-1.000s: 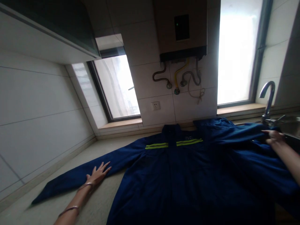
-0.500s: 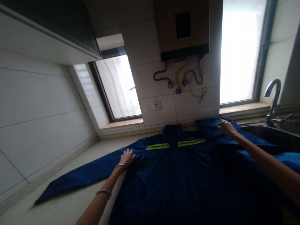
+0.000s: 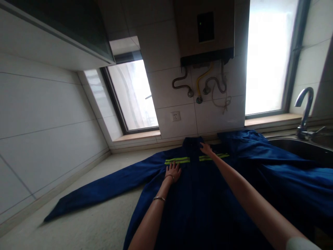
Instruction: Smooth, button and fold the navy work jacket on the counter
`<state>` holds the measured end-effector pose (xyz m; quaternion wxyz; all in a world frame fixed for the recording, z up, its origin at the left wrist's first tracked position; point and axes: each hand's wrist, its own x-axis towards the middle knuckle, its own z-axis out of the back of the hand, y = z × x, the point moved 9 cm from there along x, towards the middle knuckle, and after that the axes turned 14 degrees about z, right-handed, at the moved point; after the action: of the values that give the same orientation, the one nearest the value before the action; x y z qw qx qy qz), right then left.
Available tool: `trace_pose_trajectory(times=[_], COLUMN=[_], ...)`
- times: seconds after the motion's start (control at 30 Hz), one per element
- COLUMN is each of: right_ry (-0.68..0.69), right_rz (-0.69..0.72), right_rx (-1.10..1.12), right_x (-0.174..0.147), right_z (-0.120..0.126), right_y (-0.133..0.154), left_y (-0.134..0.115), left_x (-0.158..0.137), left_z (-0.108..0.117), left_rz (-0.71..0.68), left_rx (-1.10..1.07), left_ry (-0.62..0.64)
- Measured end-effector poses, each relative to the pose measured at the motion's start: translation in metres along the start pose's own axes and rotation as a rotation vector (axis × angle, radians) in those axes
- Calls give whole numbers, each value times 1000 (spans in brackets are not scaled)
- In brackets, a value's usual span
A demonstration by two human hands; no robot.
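Observation:
A dark blue work jacket (image 3: 192, 194) with yellow-green reflective strips (image 3: 179, 160) on its chest lies front up on the counter, its collar toward the wall. My left hand (image 3: 173, 172) rests flat on the chest just below the left strip, fingers spread. Beside the collar (image 3: 191, 141), my right hand (image 3: 206, 149) has its fingers closed at the collar's right edge, seemingly pinching the cloth. One sleeve (image 3: 104, 189) stretches out to the left. On the right, blue cloth lies bunched (image 3: 241, 137) near the wall and spreads toward the sink.
A sink (image 3: 283, 143) with a chrome faucet (image 3: 305, 107) is at the right. The pale counter (image 3: 104, 222) shows at left. A water heater (image 3: 205, 31) with pipes hangs on the tiled wall above a socket (image 3: 175, 116). A cabinet (image 3: 57, 31) overhangs the left side.
My left hand has moved right from the sleeve's shoulder end onto the chest. My right hand has left the bunched cloth at right and come left to the collar.

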<state>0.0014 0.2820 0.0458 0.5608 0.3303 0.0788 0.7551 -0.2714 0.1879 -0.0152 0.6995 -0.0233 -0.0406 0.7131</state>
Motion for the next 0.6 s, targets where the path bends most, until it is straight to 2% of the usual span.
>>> trace_pose_trajectory(times=[0.1,0.23,0.37,0.5,0.6], right_ry=[-28,-99,-198,-321,-293], right_rz=[-90,-84,38,214,360], right_rx=[-12,-5,11,46,60], right_x=[1,-2,-13,-41,-70], right_z=[-1,10,30,53,56], right_y=[-7,-5,16,41,53], left_y=[0,-2,-1,-1,1], left_x=[0,-4,-8,-11,-12], left_z=[1,6,12,20,28], left_rz=[5,3,29,48,75], left_rx=[-12,-36,-58,-117,-191], left_ry=[-9,-27,-21,-55,-100])
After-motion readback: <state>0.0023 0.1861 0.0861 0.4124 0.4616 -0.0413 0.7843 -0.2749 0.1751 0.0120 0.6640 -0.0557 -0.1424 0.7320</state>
